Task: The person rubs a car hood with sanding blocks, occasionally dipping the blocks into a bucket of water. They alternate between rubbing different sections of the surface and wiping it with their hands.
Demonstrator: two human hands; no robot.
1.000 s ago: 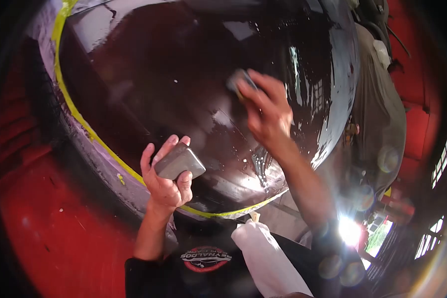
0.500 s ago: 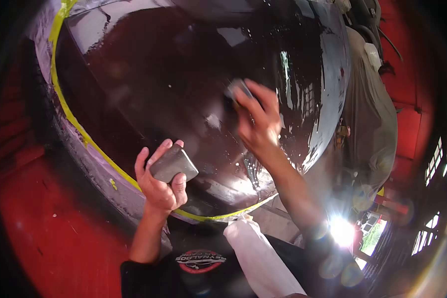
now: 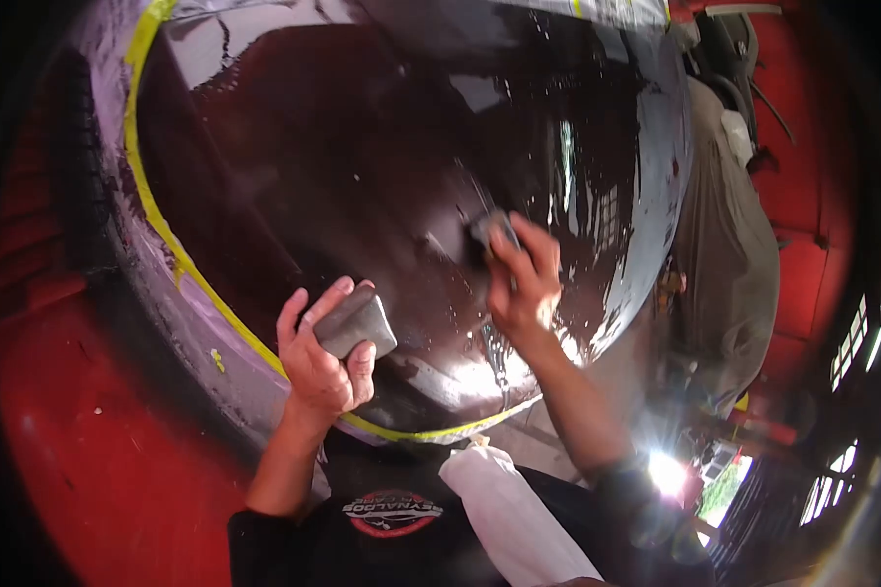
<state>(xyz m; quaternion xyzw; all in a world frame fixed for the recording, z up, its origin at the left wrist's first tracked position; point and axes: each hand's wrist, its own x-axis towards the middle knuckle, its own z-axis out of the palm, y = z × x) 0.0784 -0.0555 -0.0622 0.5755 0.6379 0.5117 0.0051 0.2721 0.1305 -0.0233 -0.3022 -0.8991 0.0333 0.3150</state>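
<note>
A dark, glossy car panel, wet with streaks and droplets, fills the middle of the head view. Over its near left part, my left hand grips a flat grey rectangular pad with rounded corners, thumb on one side and fingers behind it. This pad is held up, apart from the surface. My right hand has its fingers closed around a small dark sanding block, which is against the panel right of centre. Part of the block is hidden under the fingers and blurred.
Yellow masking tape runs along the panel's left and near edges, beside whitish masked bodywork. A grey cloth cover hangs at the right. A white cloth-like roll lies before my body. The floor is red, and a bright light glares.
My right hand has moved the sanding block toward me and slightly right across the panel. The left hand keeps its pad and has barely shifted. The whole view has tilted slightly.
</note>
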